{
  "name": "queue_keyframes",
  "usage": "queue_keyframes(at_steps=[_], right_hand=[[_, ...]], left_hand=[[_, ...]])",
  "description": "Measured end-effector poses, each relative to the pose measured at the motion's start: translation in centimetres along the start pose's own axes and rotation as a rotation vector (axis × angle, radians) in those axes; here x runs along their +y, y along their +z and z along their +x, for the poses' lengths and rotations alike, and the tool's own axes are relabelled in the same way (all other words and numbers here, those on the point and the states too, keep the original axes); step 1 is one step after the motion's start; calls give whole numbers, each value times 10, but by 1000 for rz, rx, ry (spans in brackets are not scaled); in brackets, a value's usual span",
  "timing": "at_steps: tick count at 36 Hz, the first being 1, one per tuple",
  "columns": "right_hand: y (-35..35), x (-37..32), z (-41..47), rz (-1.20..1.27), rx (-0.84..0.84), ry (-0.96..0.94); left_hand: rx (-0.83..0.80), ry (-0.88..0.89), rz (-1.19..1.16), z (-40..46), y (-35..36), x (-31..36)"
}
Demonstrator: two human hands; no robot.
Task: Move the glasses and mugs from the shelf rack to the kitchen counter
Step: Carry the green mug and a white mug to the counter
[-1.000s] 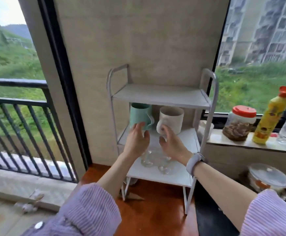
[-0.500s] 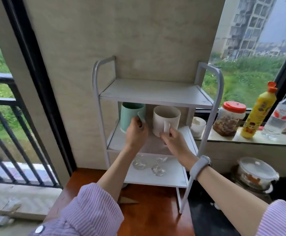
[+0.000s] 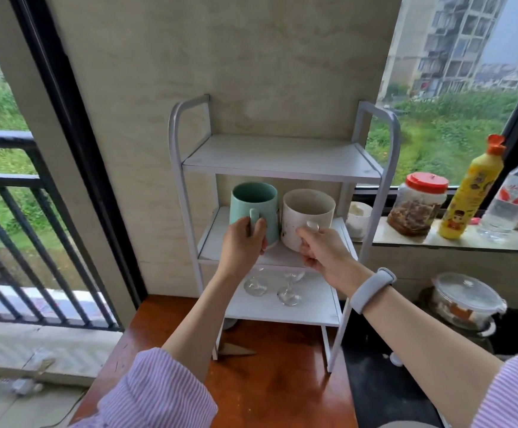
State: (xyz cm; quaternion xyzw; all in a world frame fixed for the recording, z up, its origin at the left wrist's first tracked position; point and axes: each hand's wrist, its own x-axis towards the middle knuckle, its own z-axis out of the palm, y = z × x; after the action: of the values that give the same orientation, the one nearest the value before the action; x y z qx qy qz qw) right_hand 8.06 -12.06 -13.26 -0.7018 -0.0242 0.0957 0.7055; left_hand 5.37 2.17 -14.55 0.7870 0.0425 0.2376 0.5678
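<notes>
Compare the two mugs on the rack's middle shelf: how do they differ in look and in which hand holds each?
The teal mug is plain and clean-looking; the cream mug is speckled with dark marks. The teal mug looks narrower, the cream mug wider. The left hand grips the teal mug's handle; the right hand grips the cream mug's. Both stand upright, side by side, handles facing the person.

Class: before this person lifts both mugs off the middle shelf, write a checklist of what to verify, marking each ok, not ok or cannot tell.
1. Left hand curled round the green mug handle: ok.
2. Right hand grips the white mug handle: ok.
3. Both mugs upright: ok.
4. Headroom under the top shelf: cannot tell.
5. Mugs empty: cannot tell.
6. Glasses below stay clear of the lift: ok.
</notes>
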Motion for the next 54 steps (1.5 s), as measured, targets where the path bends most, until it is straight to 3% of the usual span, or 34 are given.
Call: queue_keyframes(at_steps=[4, 12, 18, 25, 36, 43, 54], right_hand=[[0, 5, -8, -48, 57, -85], [-17, 26, -51, -172, 62, -259], [-30, 56, -94, -96, 48, -326], [-57, 101, -142, -118, 141, -341], [-162, 151, -237, -93, 403, -210], [-275, 165, -338, -130, 680, -163], [-449, 172, -554, -229, 1172, -32]], left_hand=[[64, 21, 81, -6, 5, 0], [208, 121, 2, -55, 6, -1], [292, 215, 84, -103, 2, -4], [227, 265, 99, -166, 13, -3], [-33, 170, 38, -249, 87, 9], [-274, 247, -22, -324, 195, 57], [-688, 368, -232, -512, 383, 160]])
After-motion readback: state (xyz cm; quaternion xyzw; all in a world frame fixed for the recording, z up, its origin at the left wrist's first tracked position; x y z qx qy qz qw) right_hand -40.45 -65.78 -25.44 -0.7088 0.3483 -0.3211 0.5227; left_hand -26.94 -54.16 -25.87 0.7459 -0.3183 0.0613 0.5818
